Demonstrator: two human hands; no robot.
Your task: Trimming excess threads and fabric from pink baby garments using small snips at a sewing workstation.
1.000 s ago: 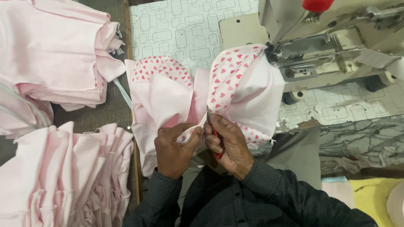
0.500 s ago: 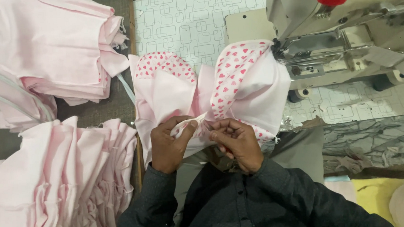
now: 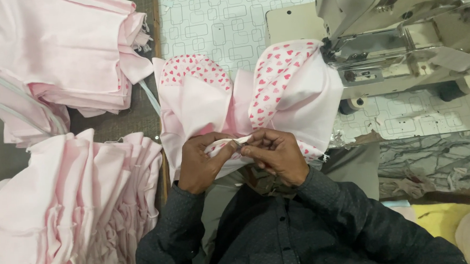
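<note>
A pink garment piece (image 3: pixel 297 99) with red-heart printed panels lies spread on the sewing table in front of me, its right side bunched up against the sewing machine (image 3: pixel 396 38). My left hand (image 3: pixel 202 163) pinches the near edge of this fabric between thumb and fingers. My right hand (image 3: pixel 276 154) grips the same edge just to the right, the fingertips of both hands nearly touching over a small folded strip. Both hands sit close to my body, above my dark shirt.
A stack of folded pink fabric pieces (image 3: pixel 54 56) lies at the upper left, and a second pile of pink pieces (image 3: pixel 62 210) at the lower left. The table (image 3: pixel 213 26) has a white patterned cover. Grey cloth (image 3: pixel 435 164) hangs at the right.
My hands have shifted slightly along the fabric edge and stay pinched together on it. The view has drifted a little; the garment and piles have not moved.
</note>
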